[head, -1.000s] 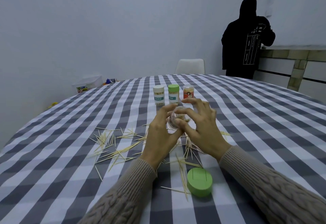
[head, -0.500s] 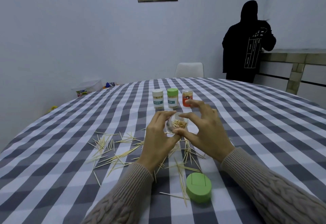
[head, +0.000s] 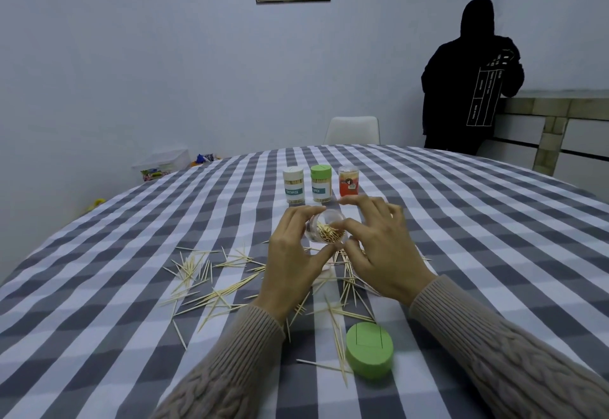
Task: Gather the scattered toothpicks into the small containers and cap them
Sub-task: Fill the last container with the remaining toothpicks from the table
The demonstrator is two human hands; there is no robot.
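Two hands are working over the middle of the checked table (head: pixel 131 254). The left hand (head: pixel 290 254) is gripping one clear open container (head: pixel 324 232), fingers curled round its wall, holding it off the cloth and tilting its mouth toward the camera, so its long axis is leaning from the far edge toward the near edge; a bundle of toothpicks is showing inside, ends pointing out of the mouth. The right hand (head: pixel 379 247) is resting just beside the container with its thumb and forefinger curling at the rim; whether it is pinching toothpicks I cannot tell.

Three capped containers are standing upright in a row toward the far edge: one white-capped container (head: pixel 293 184), one green-capped container (head: pixel 321 183), one orange container (head: pixel 348 181). One loose green cap (head: pixel 369 349) is lying flat near the near edge. Scattered toothpicks (head: pixel 204 277), too many to count, are lying flat under and left of the hands, pointing every way.
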